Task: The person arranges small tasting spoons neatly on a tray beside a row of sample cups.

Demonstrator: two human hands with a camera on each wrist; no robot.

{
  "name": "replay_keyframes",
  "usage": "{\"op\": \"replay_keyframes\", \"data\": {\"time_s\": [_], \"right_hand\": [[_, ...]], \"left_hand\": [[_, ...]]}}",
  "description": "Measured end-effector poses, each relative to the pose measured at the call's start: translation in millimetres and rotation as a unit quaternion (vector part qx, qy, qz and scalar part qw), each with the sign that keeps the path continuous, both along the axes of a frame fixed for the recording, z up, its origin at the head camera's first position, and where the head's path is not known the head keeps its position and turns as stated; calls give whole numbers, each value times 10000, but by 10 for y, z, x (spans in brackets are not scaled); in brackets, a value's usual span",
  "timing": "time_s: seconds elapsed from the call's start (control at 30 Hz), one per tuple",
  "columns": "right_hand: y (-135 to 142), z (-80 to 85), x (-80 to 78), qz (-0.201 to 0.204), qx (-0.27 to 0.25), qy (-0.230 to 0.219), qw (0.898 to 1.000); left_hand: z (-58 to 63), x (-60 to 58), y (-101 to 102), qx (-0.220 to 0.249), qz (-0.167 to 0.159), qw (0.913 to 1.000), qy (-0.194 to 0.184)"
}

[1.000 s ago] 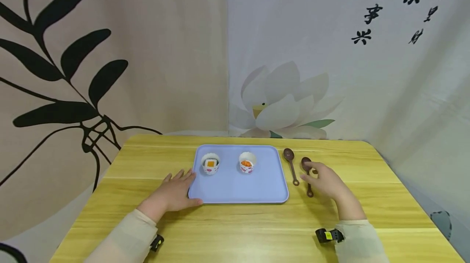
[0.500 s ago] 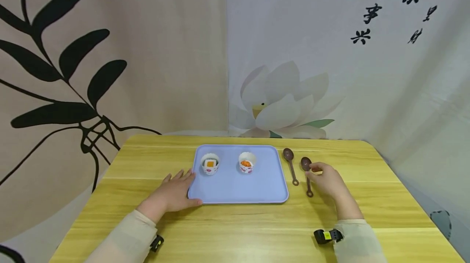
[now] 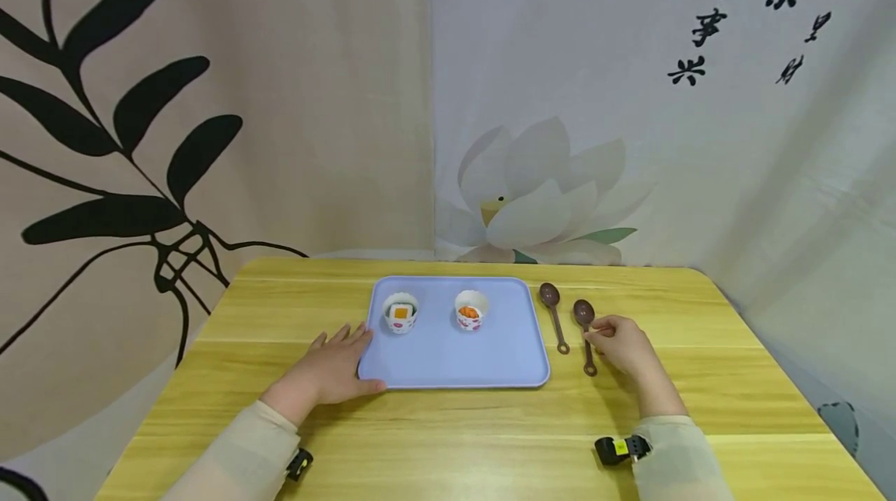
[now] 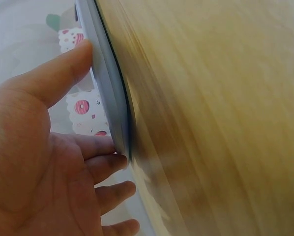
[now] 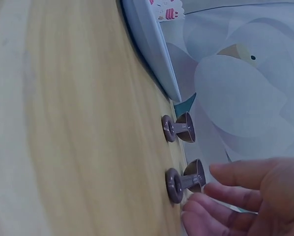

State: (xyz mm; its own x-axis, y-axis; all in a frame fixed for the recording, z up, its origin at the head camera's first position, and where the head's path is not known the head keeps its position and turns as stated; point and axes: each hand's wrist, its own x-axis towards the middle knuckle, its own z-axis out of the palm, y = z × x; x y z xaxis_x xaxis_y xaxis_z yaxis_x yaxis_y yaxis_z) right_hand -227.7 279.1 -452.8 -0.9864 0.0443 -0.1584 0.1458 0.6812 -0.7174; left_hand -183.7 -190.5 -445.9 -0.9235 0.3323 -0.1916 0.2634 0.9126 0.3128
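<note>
On the left, a flat left hand point(image 3: 334, 369) rests with spread fingers against the left edge of a pale blue tray point(image 3: 434, 365). Its thumb touches the tray's front rim point(image 4: 112, 93) in the left wrist view. A right hand point(image 3: 626, 344) is at the handle of a brown spoon point(image 3: 585, 318), which lies bowl-up on the wooden table. Thumb and fingertips point(image 5: 218, 169) stand apart close to that spoon in the right wrist view; no firm grip shows. A second brown spoon point(image 3: 551, 299) lies between it and the tray.
Two small patterned paper cups stand on the tray. The left cup point(image 3: 401, 325) holds a white-and-orange piece point(image 3: 401, 312), the right cup point(image 3: 470, 323) orange bits point(image 3: 468, 312). A printed curtain point(image 3: 336, 135) hangs behind the wooden table point(image 3: 448, 446).
The right hand has moved slightly right and down from over the spoon's bowl to beside its handle, its fingers drawn closer together. The left hand, tray and spoons have stayed put.
</note>
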Motion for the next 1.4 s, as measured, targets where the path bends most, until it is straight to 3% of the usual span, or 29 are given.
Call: {"op": "replay_keyframes", "data": {"time_s": [0.57, 1.4], "right_hand": [[-45, -34, -28, -282, -173, -390, 9987], [-104, -51, -80, -124, 61, -391, 9991]], "left_hand": [[9, 8, 8, 45, 37, 10000, -25], [16, 4, -5, 84, 59, 9999, -115]]}}
